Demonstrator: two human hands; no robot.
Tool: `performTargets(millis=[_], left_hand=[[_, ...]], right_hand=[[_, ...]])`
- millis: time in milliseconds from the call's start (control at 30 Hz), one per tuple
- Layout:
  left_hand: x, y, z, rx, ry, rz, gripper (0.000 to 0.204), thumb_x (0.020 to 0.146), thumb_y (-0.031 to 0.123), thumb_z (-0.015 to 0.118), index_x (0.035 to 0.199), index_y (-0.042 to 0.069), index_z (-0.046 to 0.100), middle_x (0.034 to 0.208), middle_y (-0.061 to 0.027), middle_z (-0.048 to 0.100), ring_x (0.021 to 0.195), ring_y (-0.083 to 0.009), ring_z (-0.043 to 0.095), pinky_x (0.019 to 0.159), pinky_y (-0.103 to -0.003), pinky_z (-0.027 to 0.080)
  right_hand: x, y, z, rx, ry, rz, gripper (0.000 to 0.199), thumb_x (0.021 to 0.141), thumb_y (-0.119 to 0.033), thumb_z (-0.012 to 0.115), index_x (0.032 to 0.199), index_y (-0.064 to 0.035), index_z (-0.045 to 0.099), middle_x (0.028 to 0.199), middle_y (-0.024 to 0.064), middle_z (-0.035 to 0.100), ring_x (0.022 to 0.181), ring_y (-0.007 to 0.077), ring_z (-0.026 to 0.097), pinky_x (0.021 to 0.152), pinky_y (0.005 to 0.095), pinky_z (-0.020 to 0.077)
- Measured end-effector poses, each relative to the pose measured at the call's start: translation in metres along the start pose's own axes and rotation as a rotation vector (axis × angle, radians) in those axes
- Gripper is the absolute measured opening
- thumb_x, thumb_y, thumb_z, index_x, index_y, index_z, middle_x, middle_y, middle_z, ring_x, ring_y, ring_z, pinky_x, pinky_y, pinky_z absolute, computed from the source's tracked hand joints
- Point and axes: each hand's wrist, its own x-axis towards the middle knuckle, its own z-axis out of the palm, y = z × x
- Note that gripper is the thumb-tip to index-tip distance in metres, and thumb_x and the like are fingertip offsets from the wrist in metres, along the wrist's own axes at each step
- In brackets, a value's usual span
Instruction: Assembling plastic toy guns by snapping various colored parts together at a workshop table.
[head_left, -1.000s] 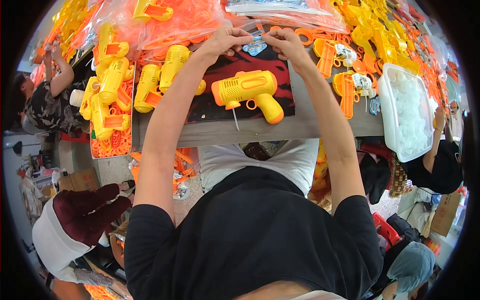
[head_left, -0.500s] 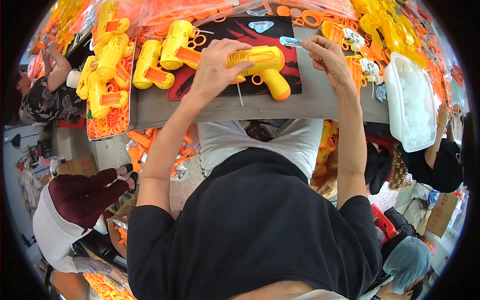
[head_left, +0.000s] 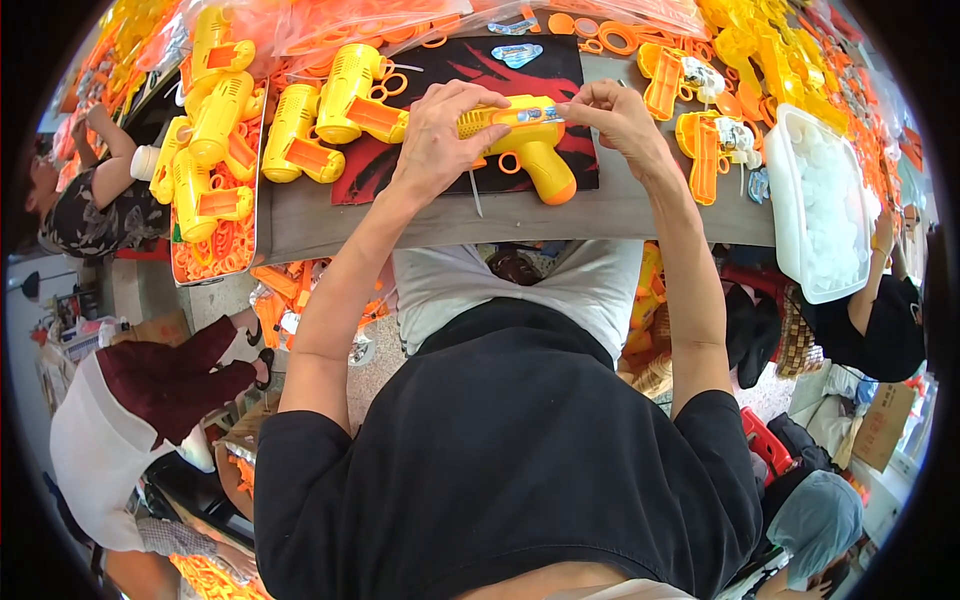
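A yellow toy gun [head_left: 535,145] is lying on its side in the middle of the scene, its handle pointing toward the near side and its front end disappearing under the left grip [head_left: 440,135]. It is resting on a black and red mat [head_left: 460,60], and a thin pale tube [head_left: 476,195] is sticking out from its underside. 1 narrow blue label [head_left: 536,115] is sitting along the far side of the body; its left part is appearing to lie flat, while its right end is meeting the fingertips of the right grip [head_left: 622,125]. Placement is therefore looking partly done: whether the label is sticking along its whole length cannot be told. 1 wider blue label [head_left: 517,54] is lying loose on the far part of the mat, not on the gun.

The left grip is grasping the gun's front from above, its thumb and fingers spreading over the body. The right grip is pinching the narrow label's end, its wrist bending inward. Both forearms are reaching away from the near edge.

Farther out, 2 yellow bodies [head_left: 349,95] are lying left of the mat, and a tray [head_left: 258,225] of orange parts is standing beyond them. On the right, 2 orange frames [head_left: 702,175] are lying on the grey surface [head_left: 640,205] beside a white tub [head_left: 788,215] that is holding translucent pieces.
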Motion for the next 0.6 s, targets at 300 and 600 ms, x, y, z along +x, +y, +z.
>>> performTargets(millis=[300,600], left_hand=[[0.004,-0.004,-0.001,-0.013,-0.088,-0.071,0.023,0.079,0.014,0.077,0.101,0.009,0.072,0.102,-0.004,0.064,0.103,-0.0215,0.055,0.094,-0.036,0.044],[0.006,-0.003,-0.001,-0.077,-0.099,-0.107,0.025,0.08,0.017,0.077,0.101,0.008,0.07,0.104,-0.004,0.063,0.106,-0.0216,0.054,0.095,-0.036,0.043]], right_hand=[[0.01,0.0,0.005,-0.271,-0.005,-0.28,0.023,0.082,-0.024,0.078,0.092,-0.0058,0.068,0.093,-0.0009,0.057,0.083,0.008,0.052,0.064,0.0234,0.0376],[-0.006,-0.01,0.013,-0.804,-0.077,-0.885,0.061,0.066,0.012,0.062,0.119,-0.0181,0.069,0.139,0.0065,0.05,0.124,0.0302,0.047,0.101,0.0422,0.0382]])
